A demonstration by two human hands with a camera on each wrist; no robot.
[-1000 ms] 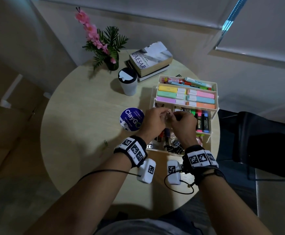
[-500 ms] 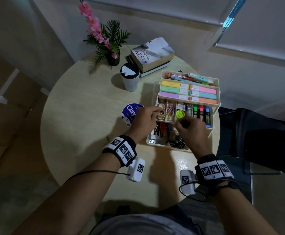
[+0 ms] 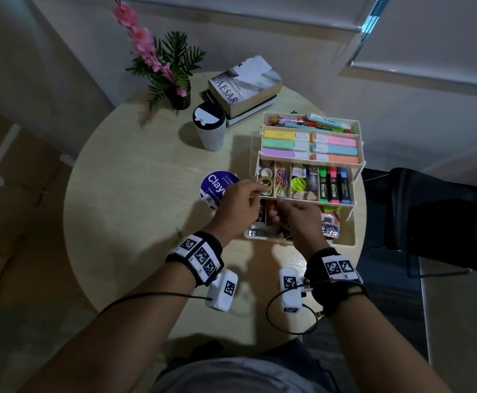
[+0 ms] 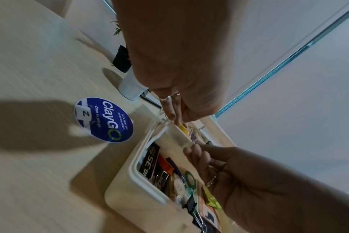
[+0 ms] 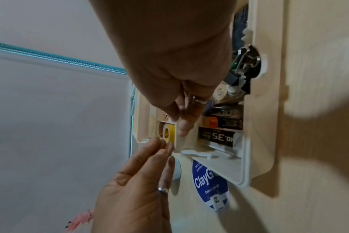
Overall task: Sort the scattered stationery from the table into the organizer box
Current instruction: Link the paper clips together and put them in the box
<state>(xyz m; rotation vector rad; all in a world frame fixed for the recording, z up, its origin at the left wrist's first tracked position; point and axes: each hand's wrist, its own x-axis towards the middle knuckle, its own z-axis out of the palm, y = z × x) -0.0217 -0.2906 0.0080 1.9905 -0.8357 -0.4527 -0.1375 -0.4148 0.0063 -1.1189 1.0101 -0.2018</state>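
The cream tiered organizer box (image 3: 345,243) stands open on the right of the round table (image 3: 135,171). My left hand (image 3: 260,190) reaches into the left compartment of its middle tray. In the right wrist view its straight fingertips (image 5: 164,144) touch a yellow tape roll (image 5: 168,133) lying there. My right hand (image 3: 278,207) pinches the front wall of that tray (image 5: 177,141), thumb inside and fingers outside. Highlighters fill the upper tray (image 3: 311,146). A lone paper clip (image 3: 178,231) lies on the table left of my left wrist.
A round blue sticker (image 3: 217,188) lies just left of the box. Behind it stand a lidded cup (image 3: 210,129), stacked books (image 3: 245,86) and a potted flower (image 3: 172,69). A black chair (image 3: 430,222) is beyond the table's right edge.
Half a second ago my left hand held a roll above the tape compartment; now its fingers lie on the roll inside. My right hand moved from the bottom bin up to the tray's front wall.
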